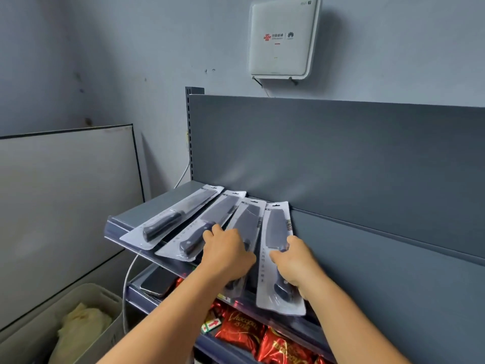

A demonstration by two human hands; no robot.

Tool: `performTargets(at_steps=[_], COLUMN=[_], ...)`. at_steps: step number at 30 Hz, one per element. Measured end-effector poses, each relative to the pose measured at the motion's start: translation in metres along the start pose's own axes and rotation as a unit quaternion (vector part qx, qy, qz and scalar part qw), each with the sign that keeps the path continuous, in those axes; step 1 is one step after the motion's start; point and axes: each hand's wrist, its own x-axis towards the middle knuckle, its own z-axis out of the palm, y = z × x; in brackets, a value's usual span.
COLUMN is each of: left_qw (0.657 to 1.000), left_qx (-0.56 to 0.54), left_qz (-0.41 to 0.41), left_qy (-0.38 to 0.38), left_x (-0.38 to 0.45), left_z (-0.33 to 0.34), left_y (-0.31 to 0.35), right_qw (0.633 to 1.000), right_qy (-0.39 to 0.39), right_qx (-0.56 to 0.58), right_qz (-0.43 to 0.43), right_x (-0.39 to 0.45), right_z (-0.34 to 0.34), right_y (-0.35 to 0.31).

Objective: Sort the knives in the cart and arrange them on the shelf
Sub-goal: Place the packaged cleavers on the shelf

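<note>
Four packaged knives fanned side by side on the top shelf, handles toward the person: first knife, second knife, third knife, fourth knife. Left hand rests on the third pack, fingers curled at its left edge (grip unclear). Right hand pinches the fourth pack's right edge. Red snack bags on the shelf below

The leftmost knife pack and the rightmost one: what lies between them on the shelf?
Head view: two more knife packs, the second pack and the third pack, which lies under the left hand.
</note>
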Motion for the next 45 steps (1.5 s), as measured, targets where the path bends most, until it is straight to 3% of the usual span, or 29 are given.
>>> performTargets(at_steps=[4,7,11,17,24,29,39,45], left_qw=[0.995,0.993,0.990,0.983,0.955,0.936,0.892,0.854], left_qx=[0.097,0.109,0.118,0.091,0.012,0.040,0.093,0.097], left_qz=[0.025,0.042,0.069,0.159,0.292,0.349,0.425,0.473], left_qy=[0.002,-0.010,-0.024,0.018,0.049,0.024,-0.126,-0.193], left_x=[0.007,0.009,0.005,-0.027,-0.096,-0.151,-0.245,-0.317], left_z=[0.003,0.002,-0.003,-0.017,-0.017,0.002,0.092,0.153], left_y=[-0.006,-0.008,-0.008,-0.016,-0.035,-0.048,-0.048,-0.023], right_qw=[0.990,0.982,0.980,0.985,0.971,0.970,0.971,0.956], right_qy=[-0.022,-0.025,-0.033,-0.010,0.069,0.087,0.079,0.117], right_qx=[-0.136,-0.186,-0.198,-0.165,-0.206,-0.218,-0.192,-0.181], right_qz=[0.020,0.013,0.010,-0.040,-0.100,-0.056,0.119,0.198], right_x=[-0.004,-0.010,-0.018,-0.057,-0.145,-0.212,-0.318,-0.389], right_z=[-0.003,-0.006,-0.008,-0.009,-0.005,0.002,0.012,0.004], right_y=[-0.009,-0.014,-0.019,-0.014,0.001,0.042,0.158,0.239])
